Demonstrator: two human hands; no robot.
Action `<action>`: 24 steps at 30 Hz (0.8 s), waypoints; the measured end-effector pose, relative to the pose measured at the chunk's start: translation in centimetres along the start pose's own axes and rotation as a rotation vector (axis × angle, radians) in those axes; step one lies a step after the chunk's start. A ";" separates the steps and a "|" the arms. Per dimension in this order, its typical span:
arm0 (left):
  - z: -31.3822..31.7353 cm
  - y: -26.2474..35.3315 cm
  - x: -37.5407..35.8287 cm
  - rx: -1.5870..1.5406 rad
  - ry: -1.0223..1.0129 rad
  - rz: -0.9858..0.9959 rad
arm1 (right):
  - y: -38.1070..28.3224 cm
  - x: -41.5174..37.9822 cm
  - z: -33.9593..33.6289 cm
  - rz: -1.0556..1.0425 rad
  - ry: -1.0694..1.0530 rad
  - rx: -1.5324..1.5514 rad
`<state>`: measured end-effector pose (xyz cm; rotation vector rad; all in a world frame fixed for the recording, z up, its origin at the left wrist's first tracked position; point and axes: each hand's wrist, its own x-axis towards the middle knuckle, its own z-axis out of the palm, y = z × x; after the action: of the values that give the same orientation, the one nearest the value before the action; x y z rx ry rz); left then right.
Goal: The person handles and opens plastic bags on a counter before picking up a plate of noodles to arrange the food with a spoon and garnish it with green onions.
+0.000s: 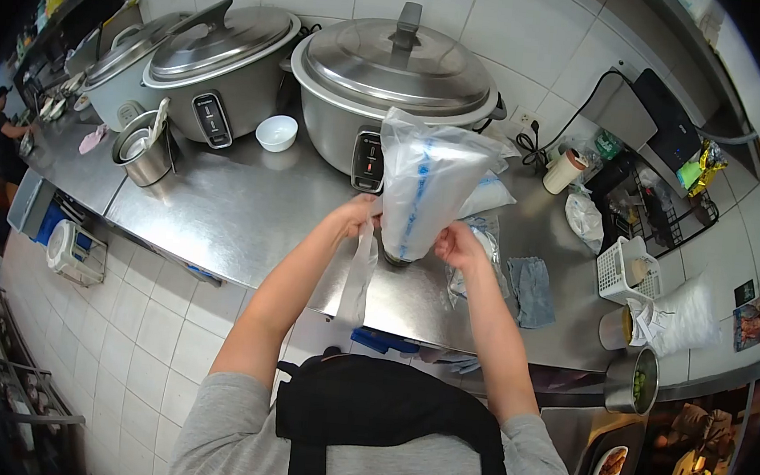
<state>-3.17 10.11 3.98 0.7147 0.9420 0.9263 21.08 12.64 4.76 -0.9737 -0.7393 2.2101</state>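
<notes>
A clear plastic bag (429, 183) with a blue printed stripe stands up, wide at the top, in front of the large rice cooker (392, 87). My left hand (357, 216) is closed at its left side, and a strip of translucent plastic (357, 276) hangs down from the fingers. My right hand (461, 246) pinches the bag's lower right side. Under the bag shows the dark base (394, 260) of something mostly hidden. Just right of my right hand lie a clear plastic packet (485, 232) and a folded blue-grey cloth (530, 291).
Two more rice cookers (219, 73) (126, 66), a white bowl (277, 133) and a steel pot (144, 152) stand to the left. A white basket (629, 270) and a steel pot with green contents (632, 382) are right. Another person (6, 132) works far left.
</notes>
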 end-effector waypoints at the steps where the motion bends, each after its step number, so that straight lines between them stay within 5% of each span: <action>1: 0.4 0.3 0.3 0.001 -0.003 -0.004 | -1.0 0.1 1.0 0.026 0.022 0.017; 8: 0.6 -2.1 3.4 0.017 0.117 -0.103 | 0.2 4.1 1.1 0.008 0.229 -0.112; 13: -0.3 -5.0 1.5 -0.295 0.180 -0.124 | 1.6 1.3 -0.3 -0.016 0.101 0.078; 15: -2.1 -7.0 -0.2 -0.743 -0.198 -0.167 | 2.7 -0.5 -0.7 -0.023 -0.010 0.233; 18: 1.5 -6.1 -5.0 -0.521 -0.029 -0.074 | 5.2 -3.2 -0.8 -0.039 -0.085 0.498; 20: 2.8 -7.7 -5.9 -0.533 -0.062 0.015 | 7.5 -3.2 -1.3 -0.112 -0.367 0.421; 24: 3.4 -9.0 -6.5 -0.309 -0.048 0.229 | 9.5 -3.0 -1.1 -0.235 -0.290 0.369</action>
<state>1.15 0.03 0.18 0.5839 0.6630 1.2205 20.68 4.49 -1.08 -0.3698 -0.5110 2.1932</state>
